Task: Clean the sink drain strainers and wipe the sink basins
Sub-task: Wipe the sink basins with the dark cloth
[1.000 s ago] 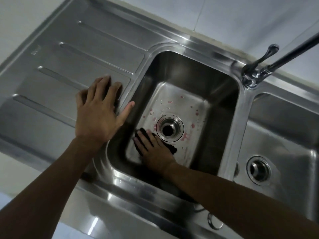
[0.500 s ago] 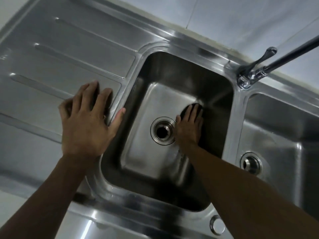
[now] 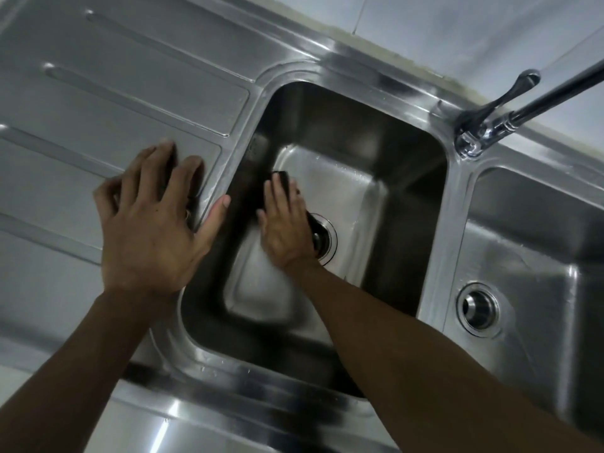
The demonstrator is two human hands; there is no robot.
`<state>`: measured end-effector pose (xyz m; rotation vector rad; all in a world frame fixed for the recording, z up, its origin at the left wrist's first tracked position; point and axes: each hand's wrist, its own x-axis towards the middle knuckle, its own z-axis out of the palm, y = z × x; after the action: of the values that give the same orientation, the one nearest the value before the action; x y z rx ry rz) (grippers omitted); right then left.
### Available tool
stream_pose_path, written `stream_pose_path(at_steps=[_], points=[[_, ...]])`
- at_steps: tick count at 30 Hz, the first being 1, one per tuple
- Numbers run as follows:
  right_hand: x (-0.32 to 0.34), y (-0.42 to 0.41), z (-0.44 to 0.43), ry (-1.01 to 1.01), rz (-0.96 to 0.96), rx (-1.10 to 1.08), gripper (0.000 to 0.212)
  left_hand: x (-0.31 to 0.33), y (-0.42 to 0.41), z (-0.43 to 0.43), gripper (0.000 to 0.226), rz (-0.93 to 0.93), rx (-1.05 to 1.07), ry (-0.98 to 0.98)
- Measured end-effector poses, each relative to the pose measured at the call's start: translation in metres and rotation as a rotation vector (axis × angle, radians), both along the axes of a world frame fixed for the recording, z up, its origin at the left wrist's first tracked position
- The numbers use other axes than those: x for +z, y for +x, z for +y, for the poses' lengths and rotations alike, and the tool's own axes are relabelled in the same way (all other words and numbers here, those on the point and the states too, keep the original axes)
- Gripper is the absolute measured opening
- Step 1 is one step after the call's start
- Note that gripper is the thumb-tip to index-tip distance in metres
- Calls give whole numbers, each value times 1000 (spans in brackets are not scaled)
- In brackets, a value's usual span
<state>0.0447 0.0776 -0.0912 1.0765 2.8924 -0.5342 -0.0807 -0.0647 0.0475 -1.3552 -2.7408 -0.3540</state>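
A stainless steel double sink fills the view. My right hand [image 3: 283, 223] lies flat on a dark cloth [image 3: 281, 178] on the floor of the left basin [image 3: 366, 204], just left of its round drain [image 3: 327, 240], which the hand partly covers. Only the cloth's far edge shows beyond my fingertips. My left hand [image 3: 153, 220] rests spread on the ribbed drainboard [image 3: 114, 93], its thumb at the basin's left rim. The right basin [image 3: 536, 266] has its own drain strainer [image 3: 478, 309].
A chrome tap [image 3: 470, 142] with a lever handle stands on the ridge between the basins, its spout reaching out to the upper right. A white wall runs behind the sink. The counter's front edge crosses the bottom of the view.
My right hand slid the cloth from the right side of the drain across to its left. The pink specks seen a second ago are gone. My left hand stayed on the drainboard.
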Motion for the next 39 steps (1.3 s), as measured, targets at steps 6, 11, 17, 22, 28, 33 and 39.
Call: stream_pose_path(at_steps=[6, 11, 17, 22, 28, 33, 39], points=[[-4, 30, -11, 46, 3, 275, 62, 1, 1, 1, 65, -11, -9, 12], [-9, 19, 55, 182, -124, 52, 59, -1, -1, -1, 63, -2, -10, 39], [3, 68, 82, 139, -258, -273, 63, -1, 1, 1, 59, 32, -10, 84], [15, 83, 38, -8, -352, -322, 67, 0, 1, -1, 63, -6, -27, 65], [29, 105, 8, -124, -464, -254, 73, 7, 3, -2, 69, -33, -39, 69], [42, 116, -16, -333, -638, -175, 83, 8, 5, -1, 76, -19, -31, 46], [72, 136, -48, -448, -924, 110, 81, 5, 5, -2, 79, -14, -37, 63]])
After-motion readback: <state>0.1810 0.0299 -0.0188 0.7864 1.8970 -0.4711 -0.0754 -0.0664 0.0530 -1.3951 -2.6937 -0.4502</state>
